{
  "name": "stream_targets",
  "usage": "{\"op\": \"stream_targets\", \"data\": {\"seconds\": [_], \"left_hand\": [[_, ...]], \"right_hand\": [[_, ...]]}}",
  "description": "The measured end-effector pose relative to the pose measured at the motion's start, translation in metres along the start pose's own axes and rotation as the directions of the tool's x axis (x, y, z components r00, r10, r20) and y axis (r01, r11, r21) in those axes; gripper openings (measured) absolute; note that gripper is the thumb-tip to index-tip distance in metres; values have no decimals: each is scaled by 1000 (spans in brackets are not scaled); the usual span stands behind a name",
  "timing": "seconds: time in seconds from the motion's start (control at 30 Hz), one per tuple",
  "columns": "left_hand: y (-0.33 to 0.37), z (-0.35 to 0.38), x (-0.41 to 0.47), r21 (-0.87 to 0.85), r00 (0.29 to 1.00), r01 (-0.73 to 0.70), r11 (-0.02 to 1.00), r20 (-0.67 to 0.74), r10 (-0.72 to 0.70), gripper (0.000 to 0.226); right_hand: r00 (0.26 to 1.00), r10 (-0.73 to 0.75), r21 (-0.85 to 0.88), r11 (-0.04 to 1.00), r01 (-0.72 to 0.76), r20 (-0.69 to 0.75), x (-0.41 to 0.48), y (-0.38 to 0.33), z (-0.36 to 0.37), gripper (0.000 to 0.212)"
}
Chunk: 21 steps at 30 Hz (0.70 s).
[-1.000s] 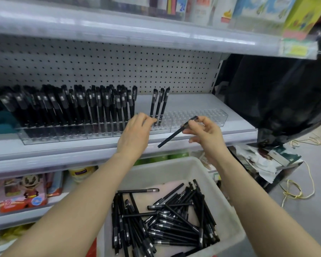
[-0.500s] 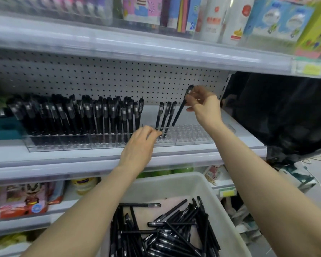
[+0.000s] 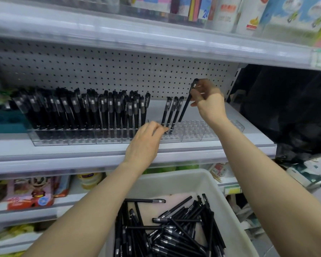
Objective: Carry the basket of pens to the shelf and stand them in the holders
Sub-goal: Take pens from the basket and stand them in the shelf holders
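- At the left we saw a packed block of pens standing upright in a long clear holder on the white shelf. Each was slim and black, with a clear-topped cap and a clip. They overlapped too thickly for us to count.
- Next came the left hand. Its fingers were close together and gently bent, with the tips resting on the holder's top just beside the block's right end.
- Just right of those fingertips we counted three pens, leaning slightly in their cells and set apart from the block by a gap.
- Below, near the person, sat one pale plastic basket with a loose pile of the same black pens lying crosswise. We could only count them as dozens.
- Right of the three, one pen hung tilted, with its lower tip just over the empty cells. We could not tell whether it had entered one.
- The right hand pinched that pen near its upper end between the thumb and curled fingers.
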<state>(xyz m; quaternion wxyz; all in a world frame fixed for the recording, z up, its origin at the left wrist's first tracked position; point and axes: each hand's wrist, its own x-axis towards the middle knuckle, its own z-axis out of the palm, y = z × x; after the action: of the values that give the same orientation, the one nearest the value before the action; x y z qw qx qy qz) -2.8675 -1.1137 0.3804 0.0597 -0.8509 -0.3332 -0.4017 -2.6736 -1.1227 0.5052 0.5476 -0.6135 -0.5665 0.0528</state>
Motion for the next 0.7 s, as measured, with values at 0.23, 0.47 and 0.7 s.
{"op": "stream_targets", "data": {"seconds": [0.23, 0.47, 0.7], "left_hand": [[-2, 2, 1, -10, 1000, -2, 1000, 1, 2, 50], [0, -1, 1, -19, 1000, 11, 1000, 27, -10, 50], [0, -2, 1, -27, 999, 17, 999, 39, -16, 45]], "right_hand": [[989, 37, -128, 992, -19, 144, -24, 17, 21, 15], [995, 52, -110, 993, -43, 80, -30, 21, 29, 15], [998, -59, -226, 973, 50, -32, -69, 34, 22, 17]]}}
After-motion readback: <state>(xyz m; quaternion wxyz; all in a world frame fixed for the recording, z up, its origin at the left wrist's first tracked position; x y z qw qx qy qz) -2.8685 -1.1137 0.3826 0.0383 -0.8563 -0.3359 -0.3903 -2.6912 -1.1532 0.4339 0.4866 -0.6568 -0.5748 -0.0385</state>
